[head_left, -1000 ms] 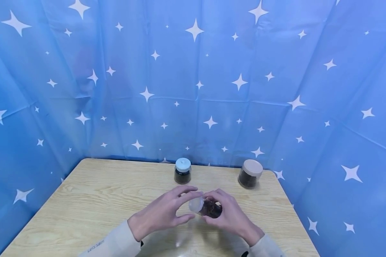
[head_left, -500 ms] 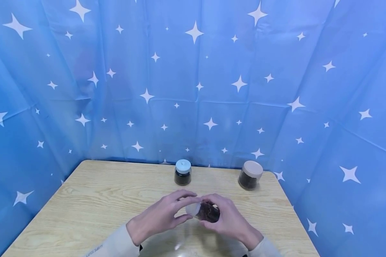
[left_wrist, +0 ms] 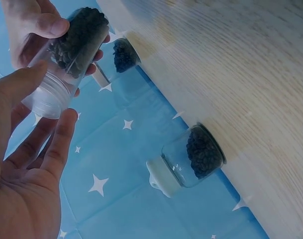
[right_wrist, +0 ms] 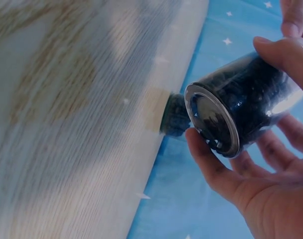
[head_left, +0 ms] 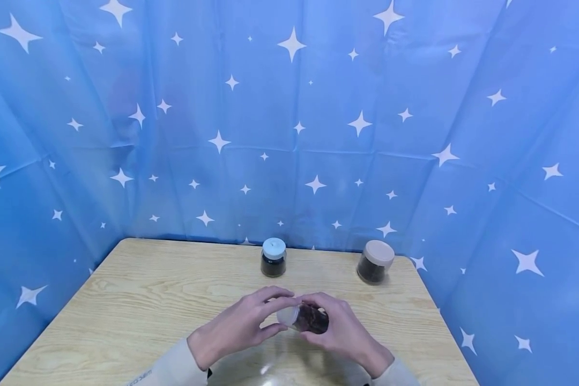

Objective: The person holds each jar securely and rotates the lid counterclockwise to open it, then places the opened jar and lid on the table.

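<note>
A clear jar point(head_left: 313, 319) of dark, bean-like pieces is held tilted above the table, its translucent lid point(left_wrist: 49, 97) facing left. My right hand point(head_left: 346, 331) grips the jar's body, thumb on one side and fingers round the other. At the other end, my left hand point(head_left: 251, 320) pinches the lid between thumb and fingertips. From the right wrist, the jar's round base point(right_wrist: 214, 119) faces the camera. Behind the hands stand a jar with a light blue lid point(head_left: 273, 258) and, farther right, a wider jar with a pinkish lid point(head_left: 375, 262); both contain dark pieces.
The light wooden table point(head_left: 164, 284) reaches back to a blue curtain point(head_left: 251, 118) with white stars. Both standing jars are near the table's far edge.
Both hands and the held jar have shifted slightly left and toward me. My left fingers have closed in from beside the lid and now pinch it. The standing jars stay put.
</note>
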Demonstrator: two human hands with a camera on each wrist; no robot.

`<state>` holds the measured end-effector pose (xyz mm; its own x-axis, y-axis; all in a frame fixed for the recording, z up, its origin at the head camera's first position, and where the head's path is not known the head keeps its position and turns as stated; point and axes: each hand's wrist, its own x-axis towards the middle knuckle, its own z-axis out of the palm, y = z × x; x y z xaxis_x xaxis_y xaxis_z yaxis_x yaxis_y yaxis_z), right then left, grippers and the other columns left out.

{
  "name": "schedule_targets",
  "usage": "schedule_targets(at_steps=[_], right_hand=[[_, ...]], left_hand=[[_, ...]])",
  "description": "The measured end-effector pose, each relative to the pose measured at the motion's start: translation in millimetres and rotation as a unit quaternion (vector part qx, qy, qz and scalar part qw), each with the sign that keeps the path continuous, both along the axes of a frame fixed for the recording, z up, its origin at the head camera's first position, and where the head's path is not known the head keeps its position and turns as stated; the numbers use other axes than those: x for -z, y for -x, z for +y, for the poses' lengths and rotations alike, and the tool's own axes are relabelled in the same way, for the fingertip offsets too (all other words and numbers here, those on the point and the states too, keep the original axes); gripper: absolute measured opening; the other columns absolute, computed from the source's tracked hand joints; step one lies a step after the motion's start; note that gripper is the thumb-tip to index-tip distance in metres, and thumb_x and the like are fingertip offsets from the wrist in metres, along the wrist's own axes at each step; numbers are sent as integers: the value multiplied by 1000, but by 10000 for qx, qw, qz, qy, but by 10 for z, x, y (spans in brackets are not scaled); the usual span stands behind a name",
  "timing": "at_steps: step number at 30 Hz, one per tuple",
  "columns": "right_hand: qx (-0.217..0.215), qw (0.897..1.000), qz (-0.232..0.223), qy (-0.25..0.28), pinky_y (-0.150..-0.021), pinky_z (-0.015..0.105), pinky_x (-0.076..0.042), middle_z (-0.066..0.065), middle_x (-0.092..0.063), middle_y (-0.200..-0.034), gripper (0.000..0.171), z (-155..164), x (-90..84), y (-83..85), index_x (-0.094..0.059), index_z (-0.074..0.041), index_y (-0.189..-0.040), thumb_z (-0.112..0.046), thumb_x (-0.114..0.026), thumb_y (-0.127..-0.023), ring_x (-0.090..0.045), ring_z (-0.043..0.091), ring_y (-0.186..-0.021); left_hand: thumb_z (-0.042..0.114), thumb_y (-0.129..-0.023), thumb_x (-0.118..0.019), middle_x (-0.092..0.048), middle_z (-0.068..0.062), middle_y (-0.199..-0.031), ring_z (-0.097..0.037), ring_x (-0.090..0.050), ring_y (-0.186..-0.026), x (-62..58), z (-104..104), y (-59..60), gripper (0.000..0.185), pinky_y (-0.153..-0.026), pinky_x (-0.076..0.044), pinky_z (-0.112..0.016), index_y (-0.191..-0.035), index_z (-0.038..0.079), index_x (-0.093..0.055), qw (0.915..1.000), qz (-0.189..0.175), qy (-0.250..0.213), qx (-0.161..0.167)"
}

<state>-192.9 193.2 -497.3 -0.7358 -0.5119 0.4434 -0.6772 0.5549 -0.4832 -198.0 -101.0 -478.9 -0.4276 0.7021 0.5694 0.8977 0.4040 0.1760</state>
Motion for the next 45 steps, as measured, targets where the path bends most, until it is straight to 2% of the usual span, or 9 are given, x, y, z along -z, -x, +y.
schedule_targets(at_steps=[7, 13, 20, 26, 34, 45], right_hand=[[36, 9998, -182, -8, -100, 37, -70, -9, -84, -132, 66, -15, -1, 2, -76, -24, -138, -14, -108, -82, -78, 9, -117], [67, 9998, -159, 29, -99, 37, -70, -10, -84, -130, 66, -9, 18, -5, -77, -25, -137, -14, -109, -80, -78, 8, -115], [139, 9997, -88, 168, -95, 34, -70, -9, -87, -125, 64, 17, 13, -24, -82, -25, -135, -15, -109, -78, -80, 7, -110], [116, 9996, -193, 155, -92, 31, -69, -8, -88, -124, 63, 41, 8, -30, -84, -29, -139, -17, -107, -81, -80, 8, -109], [100, 9998, -150, 109, -92, 30, -69, -4, -88, -129, 64, 50, -10, -50, -84, -27, -141, -16, -107, -82, -81, 10, -112], [1, 9998, 33, 178, -90, 28, -68, -5, -88, -125, 66, 30, 10, -60, -85, -26, -140, -15, -108, -79, -80, 7, -109]], left_hand=[[18, -99, -97, -75, -8, -150, -20, -78, -134, 11, -3, 1, 66, -109, -68, -26, -158, 20, -68, 10000, -37, 2, 25], [17, -98, -97, -75, -6, -149, -18, -77, -133, 20, 0, 2, 66, -109, -67, -25, -158, 19, -68, 9999, -109, -12, 81], [16, -97, -98, -77, -4, -143, -16, -78, -128, -12, 31, 7, 63, -110, -66, -22, -154, 16, -72, 9991, -359, -161, 162], [16, -95, -99, -79, -4, -137, -13, -81, -121, -21, 56, 9, 59, -106, -65, -17, -149, 13, -76, 9983, -462, -283, 213], [12, -91, -101, -82, -5, -131, -13, -82, -114, -19, 79, 0, 57, -102, -65, -14, -143, 8, -79, 9961, -522, -630, 320], [13, -92, -102, -84, -3, -128, -12, -82, -110, -9, 65, -45, 53, -92, -68, -16, -141, 11, -82, 9927, -750, -899, 299]])
